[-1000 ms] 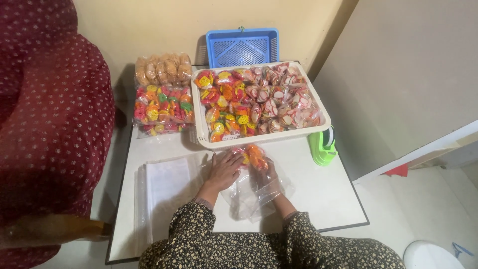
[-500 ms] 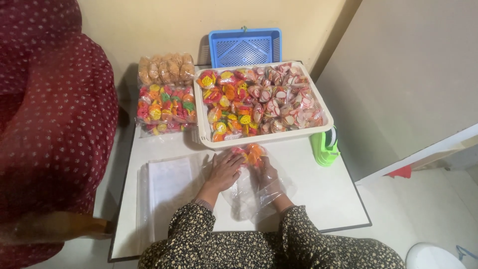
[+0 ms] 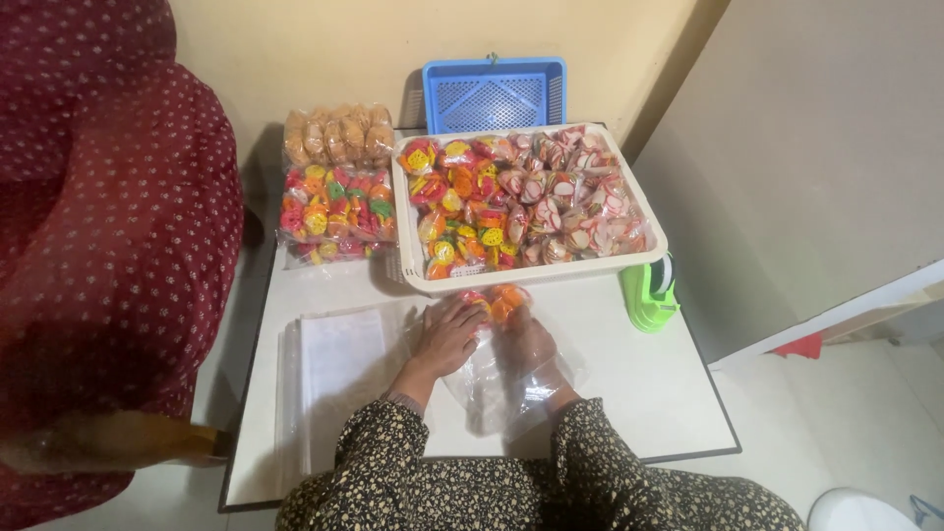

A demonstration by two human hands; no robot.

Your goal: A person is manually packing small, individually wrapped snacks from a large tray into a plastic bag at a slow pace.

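Behind your tray (image 3: 644, 254) stands a blue basket (image 3: 494, 94). To its left lie two packed bags (image 3: 336, 182); a green dispenser (image 3: 649, 293) sits right, flat bags (image 3: 334, 369) stacked nearer left.

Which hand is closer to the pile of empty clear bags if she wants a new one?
The left hand. The stack of empty clear bags lies right beside it on the white table, while the right hand sits further away, covered by a clear plastic bag holding orange snacks.
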